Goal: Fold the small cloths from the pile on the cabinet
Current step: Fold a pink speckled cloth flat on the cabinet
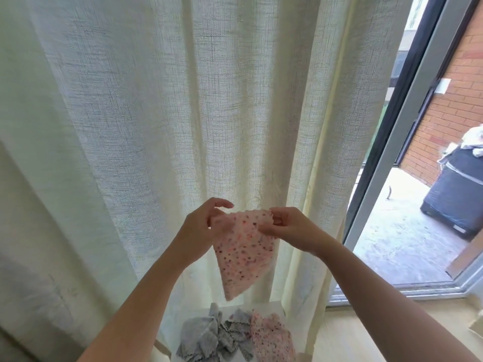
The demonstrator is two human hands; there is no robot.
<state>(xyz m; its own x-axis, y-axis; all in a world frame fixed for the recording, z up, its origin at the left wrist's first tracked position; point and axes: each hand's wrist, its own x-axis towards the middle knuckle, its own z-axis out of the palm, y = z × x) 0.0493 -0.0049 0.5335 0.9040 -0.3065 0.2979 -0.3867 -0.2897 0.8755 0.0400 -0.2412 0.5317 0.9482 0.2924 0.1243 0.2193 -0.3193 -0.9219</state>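
Cream curtain (117, 126): hangs just behind our hands, with open air in front.
Left hand (201, 226): we pinch the cloth's top left corner.
Cloth (243, 257): pink, dotted, hanging lengthwise, point down, above the pile (230, 335) on the cabinet (271, 307).
Right hand (286, 227): pinches the top right corner.

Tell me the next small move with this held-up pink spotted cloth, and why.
Probably draw both hands apart: the left hand and right hand pinch the pink spotted cloth close together at its top edge, so it hangs tapered, not flat for folding.
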